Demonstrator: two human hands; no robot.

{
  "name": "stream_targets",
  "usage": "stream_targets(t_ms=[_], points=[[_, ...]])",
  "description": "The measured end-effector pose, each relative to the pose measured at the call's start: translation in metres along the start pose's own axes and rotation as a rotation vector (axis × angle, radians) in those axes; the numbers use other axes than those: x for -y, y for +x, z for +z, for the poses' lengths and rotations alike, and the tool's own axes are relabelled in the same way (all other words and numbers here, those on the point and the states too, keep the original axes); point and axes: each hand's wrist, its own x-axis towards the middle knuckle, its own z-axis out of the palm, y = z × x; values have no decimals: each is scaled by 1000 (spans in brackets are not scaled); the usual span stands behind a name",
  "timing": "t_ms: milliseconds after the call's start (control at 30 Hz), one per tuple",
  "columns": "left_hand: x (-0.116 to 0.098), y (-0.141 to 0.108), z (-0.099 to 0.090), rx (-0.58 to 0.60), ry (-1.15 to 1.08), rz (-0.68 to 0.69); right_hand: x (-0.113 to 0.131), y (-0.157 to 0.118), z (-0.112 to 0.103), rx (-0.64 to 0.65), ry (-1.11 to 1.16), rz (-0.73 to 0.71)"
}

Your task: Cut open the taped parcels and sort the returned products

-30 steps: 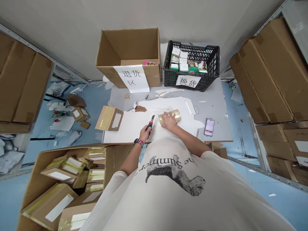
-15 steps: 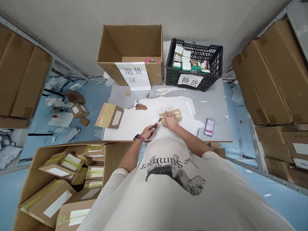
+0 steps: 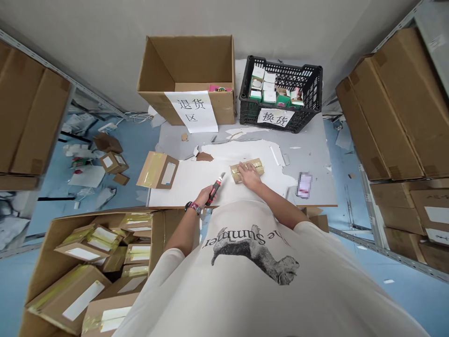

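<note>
My left hand point(image 3: 203, 196) is closed around the handle of a red and black utility knife point(image 3: 216, 187), which points up and to the right over the table's white surface. The blade is apart from the small cardboard box point(image 3: 258, 165), a flat carton sealed with shiny yellowish tape. Across the top of this box lies my right hand point(image 3: 249, 176), its fingers bent over it and holding it against the table. Part of the box is hidden beneath the palm. To the left of the knife sits a larger taped carton point(image 3: 156, 170) with a white label.
At the table's back stand a big open cardboard box point(image 3: 185, 107) and a black plastic crate point(image 3: 280, 100) holding small white-and-green boxes. A phone point(image 3: 304, 185) lies at right. A large carton point(image 3: 157, 243) of taped parcels is at lower left. Shelves with boxes point(image 3: 396, 112) flank the table.
My left hand has drawn the knife back from the small box, to the left and towards me. My right hand stays on the box.
</note>
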Motion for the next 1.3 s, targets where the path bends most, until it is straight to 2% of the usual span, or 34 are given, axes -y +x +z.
stream_targets(t_ms=[133,233,333,500,600,700,767,933,1167,1300], points=[[15,-3,1,-391,-65,56,-9,-1,1,-31,41,14],[20,-4,8,-524,-65,109,-15,3,0,-39,56,8],[20,-6,18,-497,-53,169,-18,11,-3,-24,30,-28],[11,-10,31,-368,177,335,-20,23,-7,54,-36,-133],[4,-14,31,-279,337,425,-23,23,-7,49,-13,-169],[-2,-15,26,-182,526,465,-25,21,-5,28,-15,-178],[-6,-14,22,-157,632,478,-27,20,-4,25,-8,-180],[-13,-9,20,-230,768,500,-31,24,1,25,34,-185],[-21,-4,22,-261,858,506,-34,26,6,11,15,-198],[-27,-5,7,-445,802,478,-33,23,5,15,29,-194]])
